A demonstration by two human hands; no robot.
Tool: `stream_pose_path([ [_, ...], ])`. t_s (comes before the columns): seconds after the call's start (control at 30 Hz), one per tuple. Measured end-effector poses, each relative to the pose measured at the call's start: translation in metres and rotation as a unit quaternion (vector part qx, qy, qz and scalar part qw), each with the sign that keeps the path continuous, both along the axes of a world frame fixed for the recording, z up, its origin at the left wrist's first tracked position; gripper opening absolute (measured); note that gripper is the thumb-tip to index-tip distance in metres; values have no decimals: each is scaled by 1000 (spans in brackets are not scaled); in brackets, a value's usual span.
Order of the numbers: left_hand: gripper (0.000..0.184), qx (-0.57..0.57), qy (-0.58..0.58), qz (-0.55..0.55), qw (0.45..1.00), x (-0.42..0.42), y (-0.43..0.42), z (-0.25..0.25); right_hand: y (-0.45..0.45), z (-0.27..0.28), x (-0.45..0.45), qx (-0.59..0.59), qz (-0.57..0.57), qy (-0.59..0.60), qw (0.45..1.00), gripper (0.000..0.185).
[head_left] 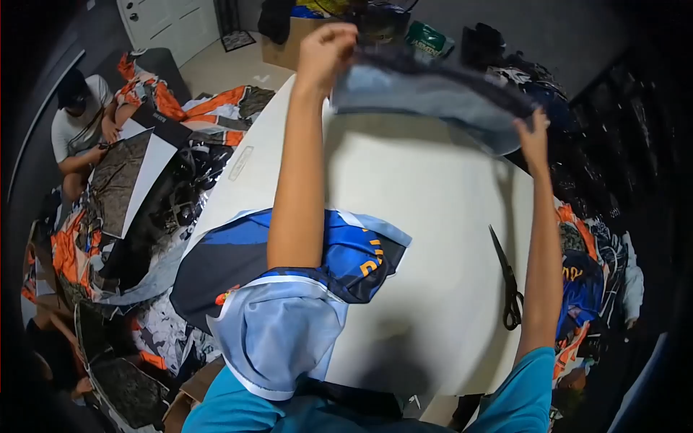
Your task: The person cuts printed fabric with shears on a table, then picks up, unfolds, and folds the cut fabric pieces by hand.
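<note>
My left hand is closed on the left end of a dark and pale grey-blue cloth piece, lifted over the far edge of the white table. The right end of that cloth is pinched in my right hand. Blue and dark printed fabric with orange lettering lies on the table under my left forearm. Light blue fabric drapes at the near left, against my body. Black scissors rest on the table near my right forearm.
A person at the left handles a patterned piece over a white board. Piles of orange and camouflage fabric surround the table. Another person's arm shows at the lower left. A cardboard box stands beyond the table.
</note>
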State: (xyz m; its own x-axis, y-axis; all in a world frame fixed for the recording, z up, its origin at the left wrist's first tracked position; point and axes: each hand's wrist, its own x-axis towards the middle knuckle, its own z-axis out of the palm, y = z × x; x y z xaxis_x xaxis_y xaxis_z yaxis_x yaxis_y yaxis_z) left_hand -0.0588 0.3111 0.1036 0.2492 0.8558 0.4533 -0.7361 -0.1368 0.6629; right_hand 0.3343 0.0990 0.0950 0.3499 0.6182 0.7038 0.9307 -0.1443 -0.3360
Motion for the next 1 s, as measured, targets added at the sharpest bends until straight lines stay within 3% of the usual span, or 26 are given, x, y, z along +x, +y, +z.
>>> stream_pose_path([
  [0.07, 17, -20, 260, 66, 963, 22, 11, -41, -2, -38, 19, -148, 6, -8, 989, 70],
  [0.13, 16, -86, 289, 60, 952, 33, 9, -73, -2, -58, -1, -195, 1, 31, 980, 73],
  [0.23, 16, -86, 269, 51, 958, 36, 16, -89, 4, -57, -14, -179, -16, 64, 982, 70],
  [0.3, 16, -113, 63, 59, 990, 28, 21, -70, 14, -52, 0, -49, 16, 58, 997, 70],
  [0.33, 16, -82, -9, 58, 995, 17, 22, -52, 14, -39, -4, -45, 12, 61, 997, 70],
  [0.37, 17, -63, -70, 63, 994, 5, 24, -35, 11, -20, -4, 42, 65, 236, 969, 64],
  [0.4, 17, -47, -129, 65, 988, -3, 23, -22, 6, -5, -8, 128, 115, 401, 900, 58],
  [0.47, 13, -3, -133, 49, 990, -5, 12, -15, -11, 6, -10, 190, 223, 648, 703, 38],
  [0.5, 13, -5, -133, 44, 990, 7, 17, -37, -16, -4, -11, 193, 219, 647, 705, 38],
  [0.53, 14, 71, 106, 123, 984, 24, 23, -72, -19, -22, -17, 124, 142, 644, 742, 28],
  [0.57, 16, 144, 337, 196, 910, 38, 28, -98, -22, -40, -20, 53, 64, 634, 769, 21],
  [0.63, 10, 98, 455, 170, 869, 59, 7, -114, -27, -66, -27, 22, 8, 639, 769, 20],
  [0.67, 15, 109, 475, 137, 863, 69, -2, -110, -32, -66, -31, 25, 8, 640, 768, 20],
  [0.73, 16, 130, 396, 53, 908, 86, -18, -100, -38, -65, -36, 38, -8, 597, 801, 22],
  [0.8, 16, 104, 346, -74, 930, 102, -44, -91, -50, -72, -6, 80, -7, 614, 785, 26],
  [0.9, 14, 182, 392, -167, 886, 128, -78, -102, -89, -93, 71, 156, -4, 639, 753, 23],
  [1.0, 18, 235, 379, -226, 866, 135, -95, -88, -143, -99, 112, 223, -45, 652, 724, 34],
])
